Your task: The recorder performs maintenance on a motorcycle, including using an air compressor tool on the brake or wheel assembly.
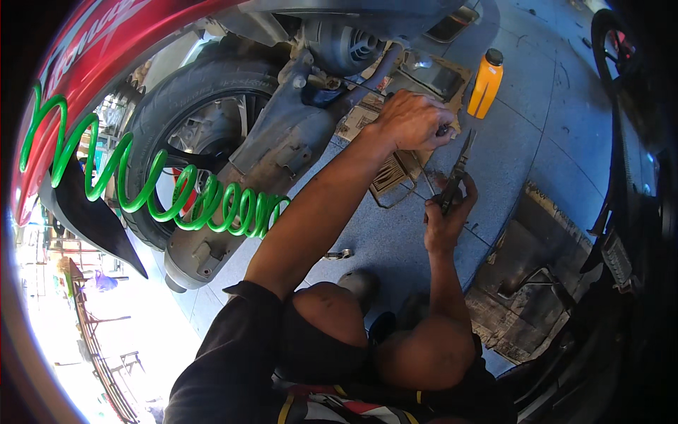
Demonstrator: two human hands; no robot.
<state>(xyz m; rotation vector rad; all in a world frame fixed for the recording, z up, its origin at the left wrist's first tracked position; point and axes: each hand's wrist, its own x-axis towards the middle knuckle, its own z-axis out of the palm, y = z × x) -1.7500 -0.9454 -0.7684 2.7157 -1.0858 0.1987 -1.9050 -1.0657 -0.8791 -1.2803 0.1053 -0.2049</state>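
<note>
My left hand (pixel 415 120) is closed in a fist around a dark handle; a thin shaft (pixel 361 87) runs from its far side toward the scooter's engine, so it looks like a screwdriver. Whether the tip touches the engine I cannot tell. Lower and to the right, my right hand (pixel 450 215) is wrapped round a pair of long-nose pliers (pixel 462 157), jaws pointing up and away from me. A thin metal rod (pixel 428 181) also shows beside that hand; its ends are hard to make out. The scooter's engine casing (pixel 272 141) lies left of my left forearm.
A green coiled hose (pixel 187 187) hangs across the left, reaching my left forearm. Behind it is the rear wheel (pixel 152 131). A yellow-orange bottle (pixel 486 85) stands beyond my hands. A wrench-like metal tool (pixel 340 254) lies near my knees; a dark worn board (pixel 526 283) lies right.
</note>
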